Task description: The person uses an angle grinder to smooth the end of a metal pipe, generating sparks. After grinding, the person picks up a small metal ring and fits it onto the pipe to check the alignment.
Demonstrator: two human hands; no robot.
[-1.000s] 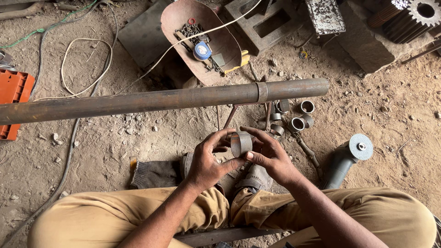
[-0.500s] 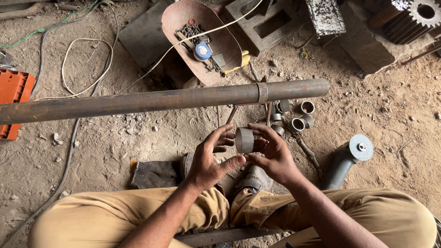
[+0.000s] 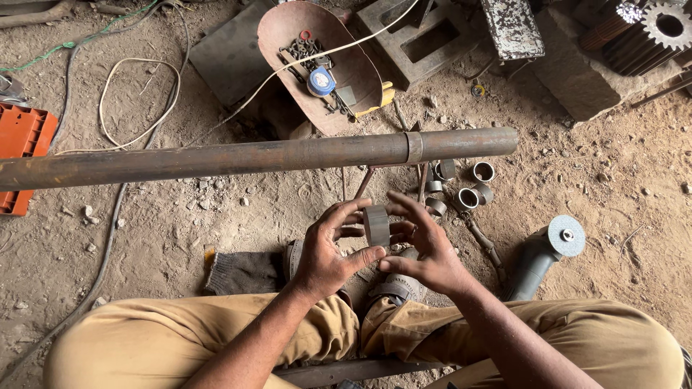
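I sit cross-legged on a dirt floor. My left hand and my right hand hold a short grey metal ring between their fingertips, just above my feet. A long rusty steel pipe lies across the ground beyond the hands, with a collar near its right end. Several more cut pipe rings lie in the dirt to the right of the hands, below the pipe's end.
An angle grinder lies by my right knee. A dark glove lies by my left knee. A rusty pan holds chain, a tape measure and small tools. Orange crate at left, white cable, metal blocks and a gear behind.
The ring has turned in my fingers, from showing its open round end to standing edge-on. Both hands stay in the same place.
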